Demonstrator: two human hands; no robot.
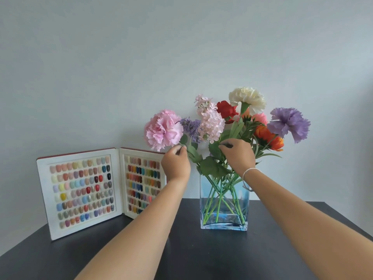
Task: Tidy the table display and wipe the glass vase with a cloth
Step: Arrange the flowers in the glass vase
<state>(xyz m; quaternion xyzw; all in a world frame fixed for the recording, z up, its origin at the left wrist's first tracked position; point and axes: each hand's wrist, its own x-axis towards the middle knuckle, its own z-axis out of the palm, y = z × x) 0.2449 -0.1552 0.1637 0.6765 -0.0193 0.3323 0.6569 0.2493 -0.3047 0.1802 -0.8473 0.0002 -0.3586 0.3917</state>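
Left grip: left hand (pixel 175 163), fingers curled, pinching a green stem just under the big pink carnation flower (pixel 163 129).
Right grip: right hand (pixel 238 155), fingers curled into the green leaves (pixel 212 166) below the pale pink blossom spray (pixel 211 120); probably holding a stem there, exact stem not to tell.
Task thing: rectangular clear glass vase with a blue tint (pixel 224 215), directly below the right grip and slightly right of the left grip, standing upright on the dark bench (pixel 181 249), some water at the bottom.
Above and right of the right grip: cream carnation (pixel 247 99), red flower (pixel 227 110), purple carnation (pixel 288 123), orange flower (pixel 269 137).
Left of the left grip: open white book of coloured nail samples (pixel 80 190), standing on the bench against the wall, partly behind the left forearm.
Cloth: not visible anywhere.
Step in hand: likely arranging the flowers; wiping seems not yet begun.
Risk one: pulling stems sideways with both grips could tip the tall narrow vase, since the flowers are heavy on top; water would spill on the bench.
Risk two: moving the left forearm outward could knock the standing sample book flat.
Risk three: tugging one stem could drag crossed stems out of the vase together.
Risk four: wiping wet glass with one grip only could let the vase slide.
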